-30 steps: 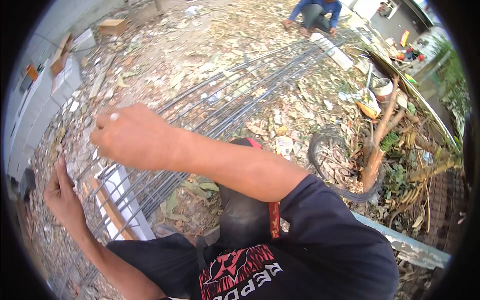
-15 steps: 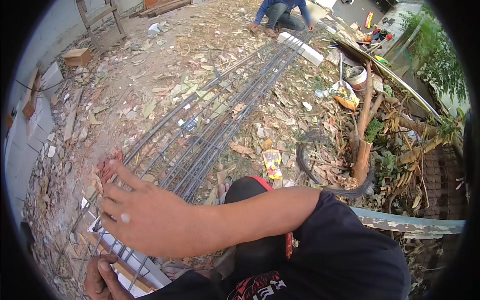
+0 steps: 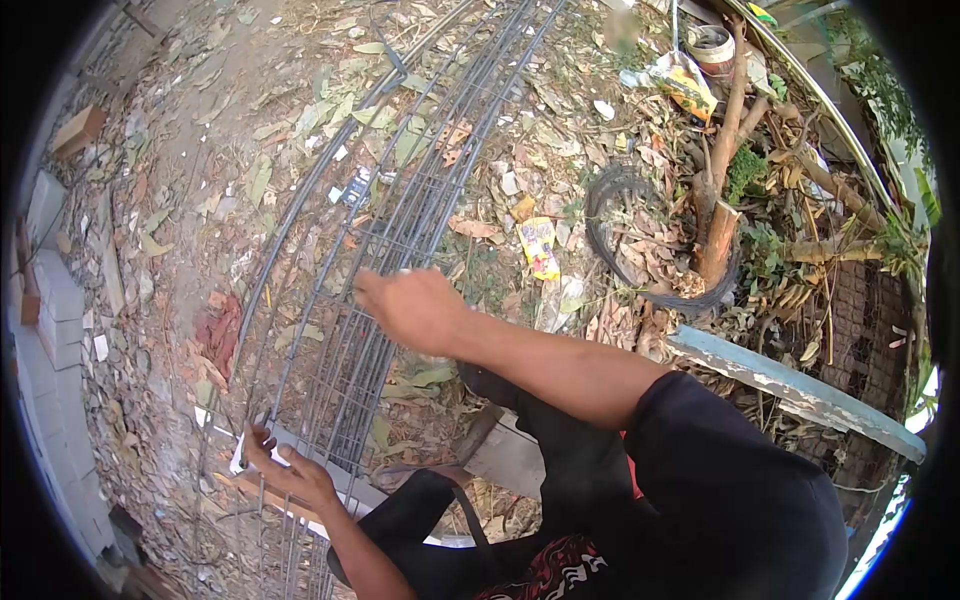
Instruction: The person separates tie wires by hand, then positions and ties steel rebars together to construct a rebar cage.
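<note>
A long bundle of steel rebar [image 3: 405, 235] with thin cross ties runs from the lower left up to the top middle. Over its middle, my right hand [image 3: 415, 308] is closed, fingers curled in and pointing left; whatever they hold is hidden. Nearer to me, my left hand [image 3: 290, 475] is open beside the bars, palm partly up, with thumb and fingers apart. Below that hand, a white block [image 3: 365, 490] and a wooden board [image 3: 270, 497] lie under the bars. One separate curved bar [image 3: 283, 232] lies left of the bundle.
A coil of thin wire [image 3: 600, 235] lies right of the bars, by a cut tree trunk [image 3: 718, 245]. A yellow packet [image 3: 539, 248], a bucket [image 3: 712, 50] and a peeling blue beam [image 3: 790, 385] are also on the right. Grey blocks [image 3: 60, 330] line the left edge.
My view has tilted down, so the crouching person has left it. My right hand has moved right and up along the bars. My left hand has opened and moved right and up.
</note>
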Demonstrator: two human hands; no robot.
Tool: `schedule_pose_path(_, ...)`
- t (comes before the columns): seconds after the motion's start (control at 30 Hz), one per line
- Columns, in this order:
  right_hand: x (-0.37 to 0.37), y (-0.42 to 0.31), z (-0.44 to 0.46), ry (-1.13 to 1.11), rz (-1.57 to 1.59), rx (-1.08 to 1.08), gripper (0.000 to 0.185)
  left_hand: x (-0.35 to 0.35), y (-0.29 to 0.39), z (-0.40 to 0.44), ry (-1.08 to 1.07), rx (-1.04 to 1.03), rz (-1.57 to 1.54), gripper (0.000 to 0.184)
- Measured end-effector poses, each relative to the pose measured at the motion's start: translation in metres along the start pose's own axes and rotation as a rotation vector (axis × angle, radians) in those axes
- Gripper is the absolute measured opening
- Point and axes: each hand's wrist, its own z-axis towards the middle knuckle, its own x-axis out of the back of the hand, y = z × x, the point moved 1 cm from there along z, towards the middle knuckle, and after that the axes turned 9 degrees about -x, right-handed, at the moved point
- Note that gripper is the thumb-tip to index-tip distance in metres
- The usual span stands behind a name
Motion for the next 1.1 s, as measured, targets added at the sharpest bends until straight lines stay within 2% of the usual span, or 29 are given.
schedule_pose_path(0.07,0.013,0.062,-0.009,0.307,0.125,-0.273,0.023,-0.014,-0.001,-0.014,-0.087,0.317,-0.003,0.061)
schedule_pose_path(0.1,0.022,0.091,-0.033,0.356,0.16,-0.484,0.026,-0.005,0.012,-0.021,-0.21,0.334,-0.087,0.057)
schedule_pose_path(0.13,0.029,0.123,-0.072,0.494,0.187,-0.608,0.027,0.008,0.038,-0.026,-0.339,0.362,-0.162,0.053)
schedule_pose_path(0.17,0.05,0.14,-0.123,0.555,0.172,-0.733,0.027,0.031,0.085,-0.014,-0.505,0.307,-0.181,0.053)
schedule_pose_path(0.2,0.085,0.147,-0.181,0.475,0.159,-0.848,0.027,0.062,0.134,-0.003,-0.674,0.267,-0.189,0.053)
schedule_pose_path(0.27,0.12,0.181,-0.301,0.538,0.019,-0.998,0.027,0.111,0.207,0.025,-0.835,0.301,-0.234,0.052)
schedule_pose_path(0.3,0.143,0.186,-0.357,0.511,-0.003,-1.073,0.027,0.128,0.222,0.035,-0.814,0.367,-0.227,0.051)
schedule_pose_path(0.33,0.162,0.191,-0.412,0.399,-0.061,-1.272,0.029,0.147,0.228,0.037,-0.796,0.433,-0.225,0.05)
schedule_pose_path(0.4,0.156,0.223,-0.544,0.339,-0.066,-1.471,0.033,0.177,0.221,0.041,-0.78,0.463,-0.13,0.048)
schedule_pose_path(0.43,0.153,0.227,-0.593,0.41,-0.106,-1.639,0.033,0.189,0.213,0.041,-0.76,0.579,-0.101,0.046)
schedule_pose_path(0.47,0.165,0.221,-0.618,0.363,-0.069,-1.938,0.035,0.204,0.204,0.038,-0.733,0.696,-0.071,0.045)
schedule_pose_path(0.5,0.172,0.212,-0.635,0.366,0.0,-2.064,0.035,0.222,0.199,0.038,-0.734,0.685,-0.05,0.045)
schedule_pose_path(0.53,0.182,0.204,-0.644,0.379,0.072,-2.187,0.035,0.235,0.19,0.035,-0.809,0.877,0.028,0.044)
schedule_pose_path(0.57,0.15,0.216,-0.67,0.393,0.162,-2.235,0.036,0.232,0.199,0.046,-0.876,1.073,0.098,0.042)
schedule_pose_path(0.6,0.128,0.236,-0.693,0.402,0.242,-2.28,0.036,0.227,0.21,0.054,-0.868,1.071,0.099,0.042)
schedule_pose_path(0.67,0.163,0.201,-0.619,0.532,0.171,-2.219,0.038,0.211,0.244,0.072,-0.972,1.13,0.155,0.041)
schedule_pose_path(0.7,0.172,0.197,-0.598,0.506,0.241,-2.111,0.04,0.192,0.256,0.086,-1.117,0.862,0.225,0.043)
schedule_pose_path(0.73,0.171,0.199,-0.58,0.477,0.313,-2.006,0.041,0.172,0.245,0.088,-1.115,0.848,0.223,0.043)
schedule_pose_path(0.77,0.167,0.207,-0.566,0.481,0.479,-1.891,0.038,0.147,0.226,0.085,-1.122,0.714,0.117,0.044)
schedule_pose_path(0.8,0.168,0.211,-0.554,0.488,0.633,-1.771,0.035,0.121,0.249,0.105,-1.128,0.58,0.007,0.044)
schedule_pose_path(0.83,0.174,0.215,-0.548,0.506,0.638,-1.775,0.035,0.099,0.27,0.123,-1.145,0.621,-0.022,0.046)
schedule_pose_path(0.87,0.19,0.212,-0.534,0.462,1.065,-1.793,0.031,0.06,0.326,0.159,-1.16,0.671,-0.056,0.047)
schedule_pose_path(0.9,0.211,0.207,-0.517,0.398,1.487,-1.758,0.027,0.03,0.341,0.175,-1.126,0.769,-0.123,0.047)
schedule_pose_path(0.93,0.241,0.197,-0.495,0.458,1.471,-1.783,0.024,0.006,0.353,0.189,-1.087,0.872,-0.193,0.047)
schedule_pose_path(1.03,0.288,0.212,-0.485,0.559,1.486,-1.782,0.024,-0.06,0.384,0.228,-1.073,0.836,-0.225,0.043)
schedule_pose_path(1.1,0.314,0.229,-0.49,0.715,1.506,-1.877,0.025,-0.094,0.392,0.244,-1.104,0.843,-0.206,0.042)
